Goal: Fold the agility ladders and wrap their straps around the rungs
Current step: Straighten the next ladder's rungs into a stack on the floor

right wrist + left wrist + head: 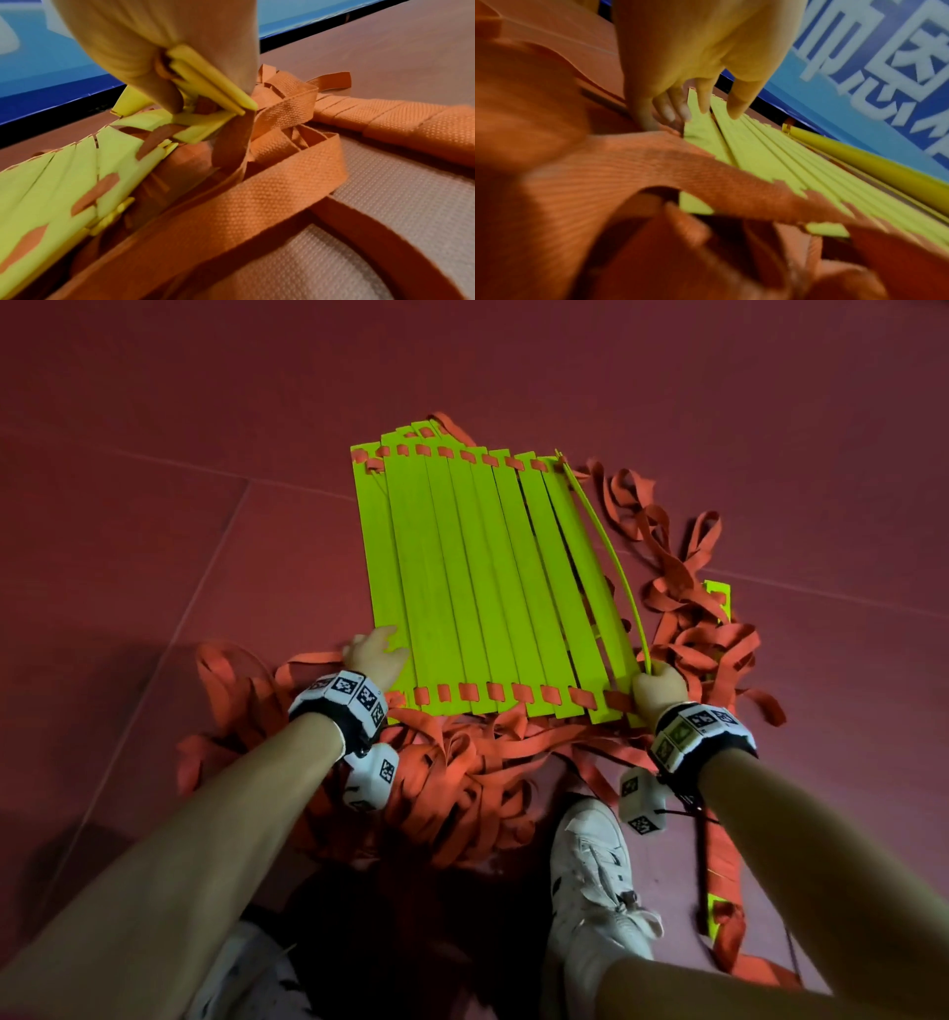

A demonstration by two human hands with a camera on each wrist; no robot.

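Several lime-green flat rungs (482, 577) lie side by side on the floor, threaded at both ends by orange straps (462, 778) that pile up loosely at the near end and to the right. My left hand (377, 652) rests on the leftmost rungs near their near end; in the left wrist view its fingers (736, 105) lie fairly straight across the rungs (770, 154). My right hand (660, 683) grips the near ends of a few rungs at the right edge, tilted up on edge; the right wrist view shows those rung ends (205, 85) clamped between thumb and fingers.
Dark red floor tiles (205, 505) surround the ladder. My white shoe (590, 870) stands just behind the strap pile. More strap with another green rung end (719, 911) trails at lower right. A blue board with white lettering (885, 67) stands beyond the rungs.
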